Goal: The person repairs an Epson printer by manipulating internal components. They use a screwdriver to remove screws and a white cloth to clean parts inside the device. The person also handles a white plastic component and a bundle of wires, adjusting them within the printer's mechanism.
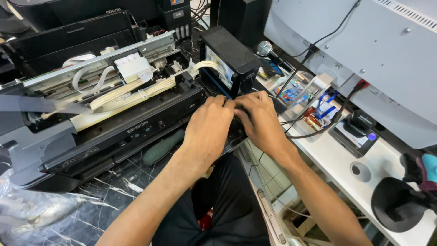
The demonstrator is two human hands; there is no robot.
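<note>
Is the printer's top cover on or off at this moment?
Off. The printer shows its bare metal rail, white ink tubes and ribbon cable from above, with no housing over them.

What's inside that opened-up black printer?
Inside the opened black printer are a bundle of cream-white tubes, a white plastic block and a silver metal rail. The left hand and right hand cover its front right corner.
</note>
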